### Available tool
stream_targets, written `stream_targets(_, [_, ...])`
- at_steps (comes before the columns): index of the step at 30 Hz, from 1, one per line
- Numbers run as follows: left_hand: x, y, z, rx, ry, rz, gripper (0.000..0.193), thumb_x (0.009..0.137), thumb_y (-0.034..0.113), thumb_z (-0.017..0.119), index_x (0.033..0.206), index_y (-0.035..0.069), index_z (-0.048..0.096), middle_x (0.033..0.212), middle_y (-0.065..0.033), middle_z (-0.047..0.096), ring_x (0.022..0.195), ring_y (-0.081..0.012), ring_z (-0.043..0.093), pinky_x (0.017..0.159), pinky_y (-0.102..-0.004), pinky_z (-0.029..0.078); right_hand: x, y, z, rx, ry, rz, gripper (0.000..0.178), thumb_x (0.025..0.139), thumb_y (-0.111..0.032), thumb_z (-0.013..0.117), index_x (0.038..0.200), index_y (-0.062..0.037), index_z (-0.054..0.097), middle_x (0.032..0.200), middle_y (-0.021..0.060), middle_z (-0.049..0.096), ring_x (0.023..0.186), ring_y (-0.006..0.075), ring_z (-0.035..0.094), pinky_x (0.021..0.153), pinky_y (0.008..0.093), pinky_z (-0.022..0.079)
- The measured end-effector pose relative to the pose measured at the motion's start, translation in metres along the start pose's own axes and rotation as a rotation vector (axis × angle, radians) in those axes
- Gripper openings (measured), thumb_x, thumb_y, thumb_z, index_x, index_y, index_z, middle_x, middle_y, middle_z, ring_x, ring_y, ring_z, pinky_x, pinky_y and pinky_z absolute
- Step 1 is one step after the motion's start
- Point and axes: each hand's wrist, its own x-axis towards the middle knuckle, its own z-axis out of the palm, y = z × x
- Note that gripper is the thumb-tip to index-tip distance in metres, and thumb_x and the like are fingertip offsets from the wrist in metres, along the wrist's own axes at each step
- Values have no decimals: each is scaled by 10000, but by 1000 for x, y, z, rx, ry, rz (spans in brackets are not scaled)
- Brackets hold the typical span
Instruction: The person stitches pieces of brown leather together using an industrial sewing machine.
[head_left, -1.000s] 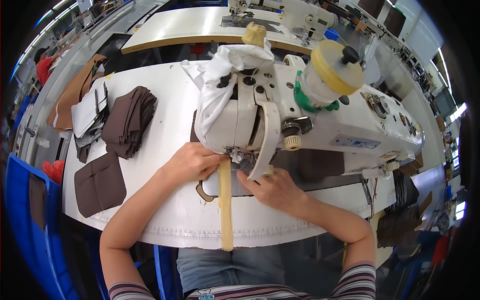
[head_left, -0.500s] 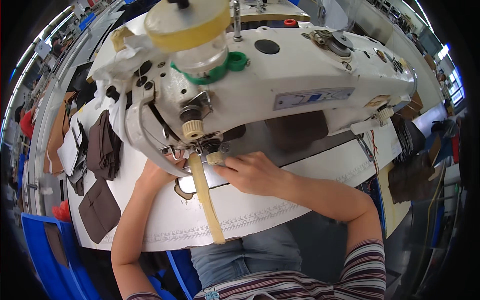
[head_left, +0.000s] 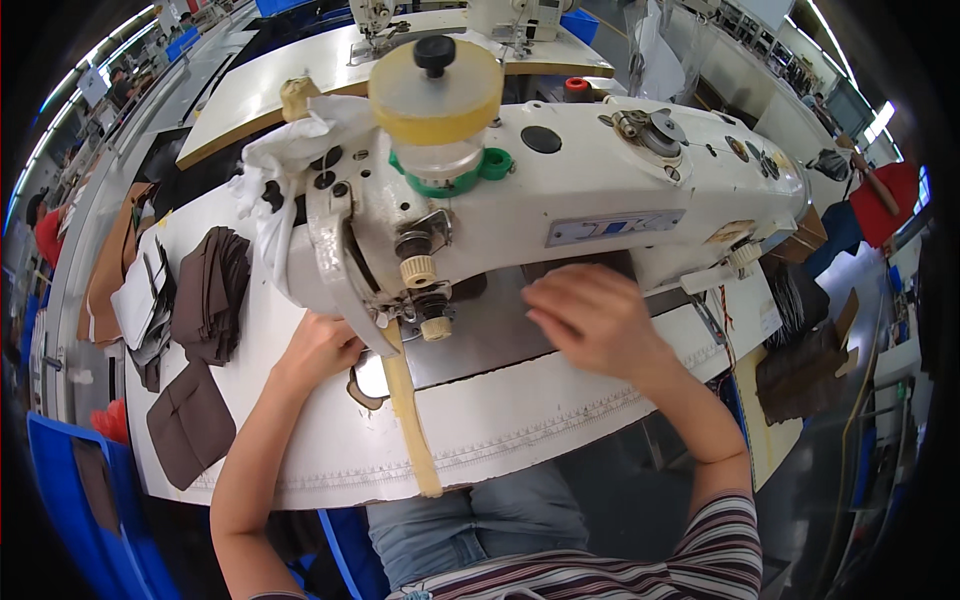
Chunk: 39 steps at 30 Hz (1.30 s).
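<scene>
A white sewing machine (head_left: 520, 215) stands across the table in front of me. My left hand (head_left: 322, 352) is beside the needle area, its fingers curled and partly hidden by the machine head; what they hold, if anything, does not show. Over the metal bed (head_left: 480, 345), to the right of the needle, my right hand (head_left: 595, 320) is raised with its thumb apart from loosely bent fingers and nothing visible in it. A yellow strip (head_left: 412, 430) runs from beneath the machine head to the table's front edge. Behind my right hand, a dark brown piece (head_left: 615, 265) lies under the machine arm.
Stacked brown pieces (head_left: 210, 290) lie at the left, with a single brown piece (head_left: 190, 425) nearer me. Blue bins (head_left: 75, 480) stand beyond the table's left edge. Another sewing table (head_left: 290, 110) is behind. A person in red (head_left: 885, 205) is at the far right.
My right hand has left the needle area, moving right and up over the bed. The left hand stays near the needle. The view has shifted, and a person in red now shows at right.
</scene>
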Motion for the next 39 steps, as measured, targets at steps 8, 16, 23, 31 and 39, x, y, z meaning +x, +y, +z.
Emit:
stream_targets(8, [25,-2,-11,-179,301,-503,217,698,80,660,902,6,667,765,-195,644,719,-306,639,672,-372,517,-17,20,-9,-205,-196,88,251,812,-174,708,998,-8,689,1021,164,688,985,286,670,799,361,558])
stream_targets(16, [60,-12,40,174,352,-681,161,850,141,519,971,36,497,877,-158,603,782,-343,642,623,-445,521,-7,-4,-6,-259,-346,322,386,781,17,605,1166,29,598,1070,211,655,939,365,641,820,422,522])
stream_targets(23, [3,-2,-84,174,607,-789,168,930,212,600,983,64,540,764,-206,627,669,-413,615,585,-456,473,-5,6,-7,-176,-364,410,262,829,-26,591,1077,41,636,1040,196,659,877,374,635,805,422,499])
stream_targets(31, [-244,-21,-184,453,569,-1249,266,958,233,553,1028,-21,590,875,-244,661,818,-416,633,706,-429,477,-11,15,9,-269,-135,283,245,865,-53,581,1086,36,640,1073,208,638,956,378,611,856,419,471])
stream_targets(39, [-217,-30,-171,947,383,-987,319,845,145,668,1139,56,583,1082,-144,593,1021,-312,581,799,-394,474,-6,-22,-14,-191,7,-97,258,783,28,532,1012,60,647,1042,208,661,1027,367,640,918,459,498])
